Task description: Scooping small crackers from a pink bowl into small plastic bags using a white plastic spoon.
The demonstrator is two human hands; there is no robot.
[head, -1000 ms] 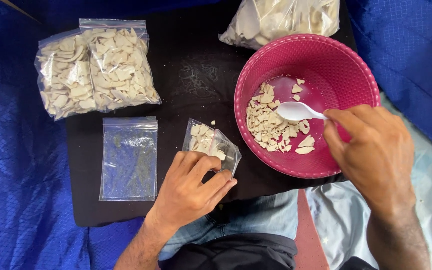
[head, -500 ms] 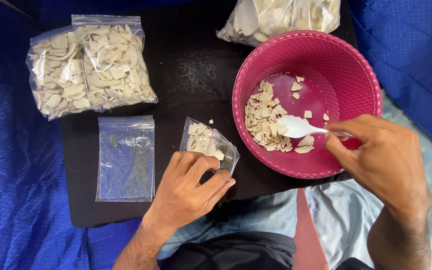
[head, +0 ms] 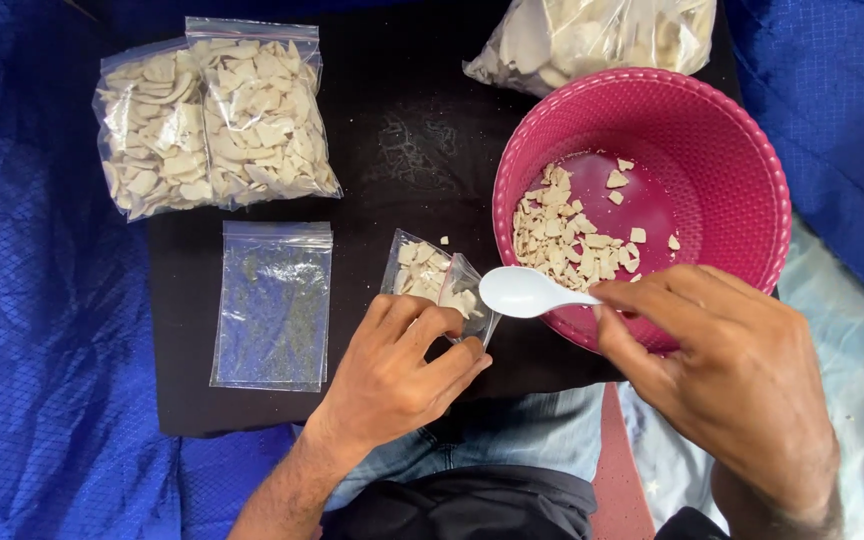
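My left hand (head: 392, 375) holds a small clear zip bag (head: 434, 283), partly filled with pale chips, propped open on a black board (head: 412, 150). My right hand (head: 727, 375) grips the handle of a white plastic spoon (head: 524, 292). The spoon's bowl looks empty and hovers at the bag's mouth, over the near rim of a pink plastic bowl (head: 742, 160). Pale chips (head: 567, 230) lie scattered in the left part of that bowl.
Two filled, sealed clear bags of chips (head: 214, 115) lie at the board's far left. An empty flat zip bag (head: 274, 303) lies below them. A large clear bag of chips (head: 592, 35) sits behind the bowl. Blue cloth (head: 42, 350) surrounds the board.
My right hand has drawn the spoon out of the pink bowl and leftward to the mouth of the small bag. My left hand has kept hold of the bag.
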